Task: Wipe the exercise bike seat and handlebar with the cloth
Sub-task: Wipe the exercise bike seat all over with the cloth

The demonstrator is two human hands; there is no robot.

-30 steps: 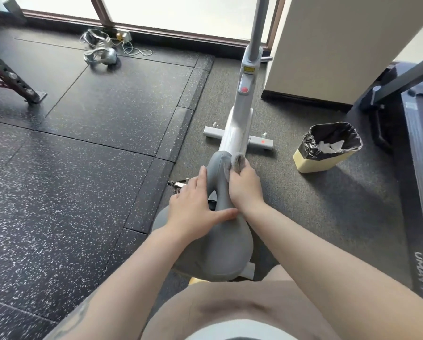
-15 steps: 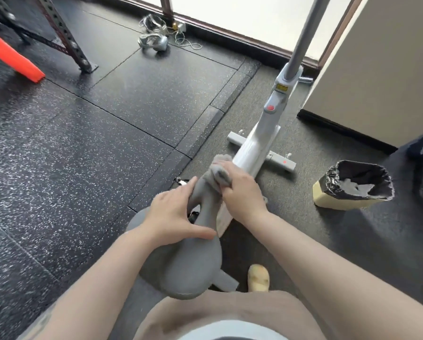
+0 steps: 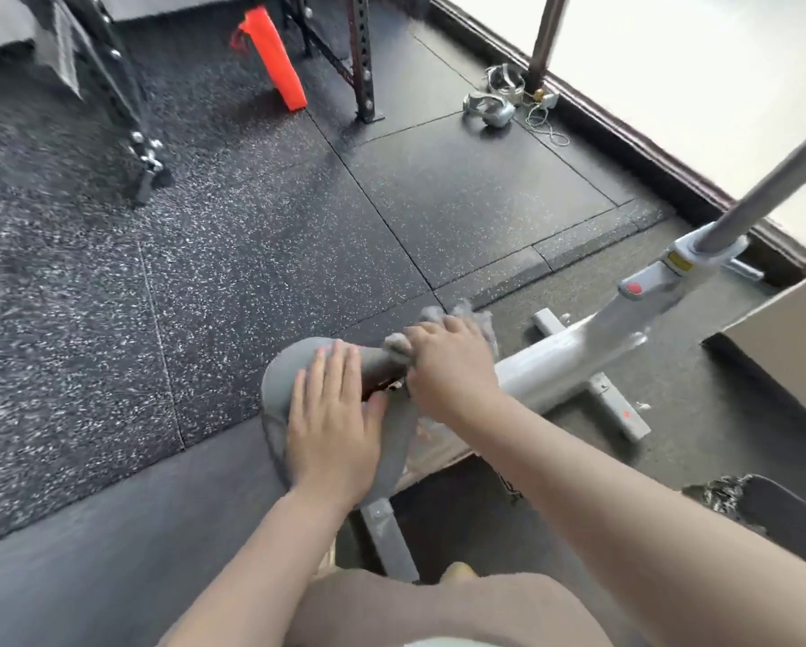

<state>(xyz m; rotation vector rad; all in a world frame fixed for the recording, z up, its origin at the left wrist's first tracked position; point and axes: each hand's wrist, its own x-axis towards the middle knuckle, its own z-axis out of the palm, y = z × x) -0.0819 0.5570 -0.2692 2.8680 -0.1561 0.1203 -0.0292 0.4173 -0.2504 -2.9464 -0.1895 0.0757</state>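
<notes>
left hand flat on grey bike seat, fingers straight, steadying. right hand curled round grey cloth at seat nose — soft, light, prob bunches; best held wadded. seat padded, firm. handlebar not in view.

Left hand now flat on seat

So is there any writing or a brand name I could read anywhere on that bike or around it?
None can be read.
Yellow sticker near the top of the bike frame: too small and blurred to read.
Red mark below it: no lettering shows.
Small red spot on the base foot: too small to tell.
</notes>
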